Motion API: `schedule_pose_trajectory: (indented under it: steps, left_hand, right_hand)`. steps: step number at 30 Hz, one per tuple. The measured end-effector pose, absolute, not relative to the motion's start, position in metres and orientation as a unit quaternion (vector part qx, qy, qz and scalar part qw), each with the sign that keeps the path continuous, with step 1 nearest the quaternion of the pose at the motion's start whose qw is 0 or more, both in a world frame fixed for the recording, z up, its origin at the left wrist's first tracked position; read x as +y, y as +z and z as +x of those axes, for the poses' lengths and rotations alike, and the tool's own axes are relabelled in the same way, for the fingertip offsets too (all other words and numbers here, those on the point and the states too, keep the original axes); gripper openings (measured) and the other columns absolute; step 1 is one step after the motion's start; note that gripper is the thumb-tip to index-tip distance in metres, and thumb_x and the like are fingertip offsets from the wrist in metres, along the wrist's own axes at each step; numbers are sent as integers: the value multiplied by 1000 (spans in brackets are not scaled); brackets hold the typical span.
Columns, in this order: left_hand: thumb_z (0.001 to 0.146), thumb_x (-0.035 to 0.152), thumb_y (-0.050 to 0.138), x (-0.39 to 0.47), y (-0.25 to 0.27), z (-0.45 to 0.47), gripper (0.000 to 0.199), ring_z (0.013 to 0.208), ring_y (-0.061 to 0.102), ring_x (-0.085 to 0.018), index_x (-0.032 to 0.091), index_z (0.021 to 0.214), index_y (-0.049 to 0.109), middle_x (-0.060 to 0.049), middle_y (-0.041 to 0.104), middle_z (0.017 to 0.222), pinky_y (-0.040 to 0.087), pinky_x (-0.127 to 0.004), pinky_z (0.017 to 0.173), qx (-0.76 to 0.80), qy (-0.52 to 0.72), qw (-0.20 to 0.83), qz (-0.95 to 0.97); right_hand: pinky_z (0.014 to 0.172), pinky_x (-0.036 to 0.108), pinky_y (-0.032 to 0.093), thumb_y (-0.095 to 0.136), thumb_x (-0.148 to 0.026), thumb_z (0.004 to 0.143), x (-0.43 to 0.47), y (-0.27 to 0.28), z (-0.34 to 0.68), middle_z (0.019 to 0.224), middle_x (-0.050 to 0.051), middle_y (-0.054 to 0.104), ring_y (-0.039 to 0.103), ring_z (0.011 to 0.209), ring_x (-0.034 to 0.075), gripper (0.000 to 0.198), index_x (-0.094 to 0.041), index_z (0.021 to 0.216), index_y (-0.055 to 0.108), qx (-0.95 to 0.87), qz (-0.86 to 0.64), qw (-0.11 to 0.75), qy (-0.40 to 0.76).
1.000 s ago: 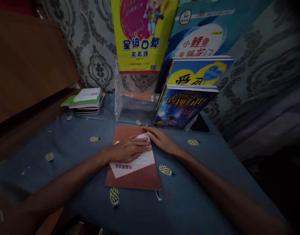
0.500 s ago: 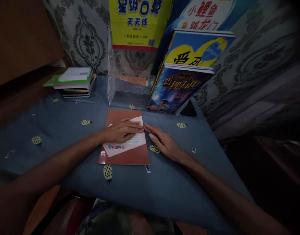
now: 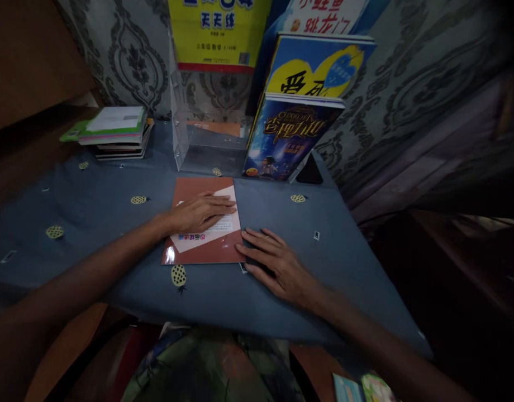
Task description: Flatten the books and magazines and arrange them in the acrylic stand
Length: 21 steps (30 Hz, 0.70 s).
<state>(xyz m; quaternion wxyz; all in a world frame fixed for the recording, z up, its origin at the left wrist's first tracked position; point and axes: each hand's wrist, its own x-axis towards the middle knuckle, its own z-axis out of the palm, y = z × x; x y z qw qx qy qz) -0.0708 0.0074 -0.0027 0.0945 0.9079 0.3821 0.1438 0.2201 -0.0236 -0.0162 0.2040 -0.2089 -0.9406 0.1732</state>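
Observation:
A thin reddish-brown booklet (image 3: 215,250) with a slanted pale panel lies flat on the blue tablecloth, its printed lettering upside down to me. My left hand (image 3: 203,212) rests flat across the middle of its cover, fingers stretched toward its right edge and covering part of the print. At the booklet's lower right edge is my right hand (image 3: 274,262), fingers spread, with the fingertips at the edge and the palm low over the cloth. Neither hand is wrapped round anything.
A clear acrylic stand (image 3: 177,128) holds a yellow workbook (image 3: 217,39). Right of it several books lean in tiers, a dark blue book (image 3: 288,137) frontmost. A stack of books and papers (image 3: 114,134) lies at the back left. Patterned curtains (image 3: 135,61) hang behind the table (image 3: 307,324).
My right hand has slid down the booklet's right edge toward me, and its fingers have spread. My left hand stays on the cover. The whole view has shifted slightly.

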Motion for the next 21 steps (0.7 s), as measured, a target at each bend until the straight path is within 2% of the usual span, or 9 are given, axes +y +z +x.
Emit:
schedule_pose_trajectory:
  steps: [5,11,18,21]
  left_hand:
    - [102,19,36,-14,-1,-59,46,146,41,-20,26,144,53,-3,48,155,27,-48,122,384,117,81,913]
    - [105,23,37,-58,8,-47,43,147,40,-20,23,146,51,-3,49,155,26,-45,125,362,119,108,918]
    - [107,23,32,-114,-3,-65,53,150,33,-17,28,160,24,-3,41,160,26,-44,126,402,152,95,898]
    - [107,25,36,-135,-9,-77,56,150,34,-18,30,161,20,-2,40,160,27,-44,126,445,161,78,877]
  right_hand:
    - [111,59,44,49,-36,102,-25,-15,219,141,11,62,54,135,30,37,-29,135,64,-944,-214,205,148]
    - [104,57,50,45,-38,103,-26,-13,218,136,13,63,56,129,31,38,-29,135,64,-944,-220,207,134]
    - [103,55,51,47,-35,103,-25,-18,220,137,13,63,57,129,30,37,-28,135,64,-945,-213,218,115]
    - [107,55,49,48,-31,103,-23,-19,221,141,14,62,55,133,29,36,-24,134,64,-950,-197,222,99]
